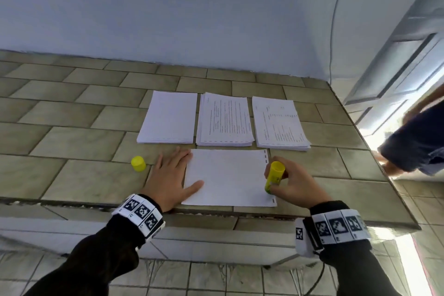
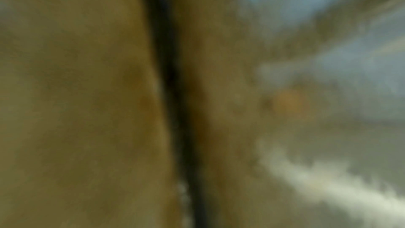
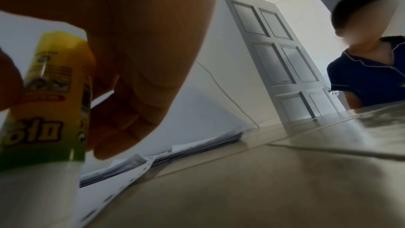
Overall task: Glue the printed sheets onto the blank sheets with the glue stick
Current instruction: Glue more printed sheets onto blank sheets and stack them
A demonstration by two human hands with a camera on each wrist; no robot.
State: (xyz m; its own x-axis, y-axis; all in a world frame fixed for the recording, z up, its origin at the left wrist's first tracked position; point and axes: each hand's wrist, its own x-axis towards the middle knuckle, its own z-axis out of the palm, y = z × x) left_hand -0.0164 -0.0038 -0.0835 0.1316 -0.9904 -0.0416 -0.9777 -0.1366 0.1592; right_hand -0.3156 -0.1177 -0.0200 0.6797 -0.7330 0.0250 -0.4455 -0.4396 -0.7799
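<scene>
**Q:** Two hands are in frame; what does each grip hold?

**A:** The right hand (image 1: 292, 185) has its fingers (image 3: 122, 124) and thumb curled round the yellow glue stick (image 1: 274, 175). The stick stands nearly upright, tilted slightly, with its lower end on the right margin of the single sheet (image 1: 228, 178). The left hand (image 1: 171, 175) holds nothing: it lies flat with straight fingers, its thumb and fingertips resting on the sheet's left edge and the palm on the counter (image 1: 79, 142).

**Q:** Where does that sheet lie?

**A:** Near the front edge of the tiled counter, between the two hands. Its upper face is blank, with a row of dark marks along the right margin.

**Q:** And the other paper?

**A:** Three stacks sit in a row just behind the sheet. The blank stack (image 1: 168, 118) is on the left, the middle printed stack (image 1: 224, 120) beside it, and the right printed stack (image 1: 280, 124) at the end. They are apart from one another.

**Q:** Is anything else on the counter?

**A:** The yellow cap (image 1: 138, 163) stands just left of the left hand, not touching it.

**Q:** What lies beyond?

**A:** A pale wall (image 1: 168, 7) with a thin cable (image 1: 334, 31) behind the counter, a grey panelled door (image 3: 282, 61) to the right, and a person in a dark blue shirt (image 3: 370, 74) at the counter's right end. The left wrist view is too blurred to read.
</scene>
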